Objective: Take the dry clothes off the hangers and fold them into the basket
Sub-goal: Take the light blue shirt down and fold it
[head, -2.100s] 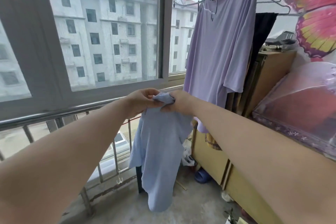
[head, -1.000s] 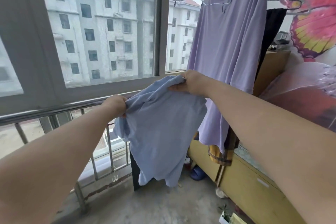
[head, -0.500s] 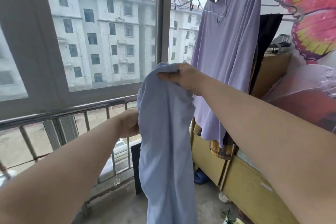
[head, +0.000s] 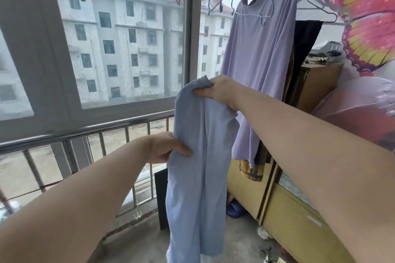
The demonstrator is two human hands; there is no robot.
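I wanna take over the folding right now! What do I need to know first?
Hands: right hand grips the top of the blue garment; left hand pinches its left edge lower down.
Done: the blue garment is off any hanger. It hangs long and is not yet folded.
Left: finish folding it and put it in the basket, which is not in view. Then take down the purple shirt and the dark garment behind it. Both are hanging up.

Cloth [head: 198, 156] hangs before the railing [head: 85, 130].
Right hand [head: 220, 89] at its top, left hand [head: 164, 147] lower left; hanging shirt [head: 258, 66] behind, right, above the cabinet [head: 245, 188].
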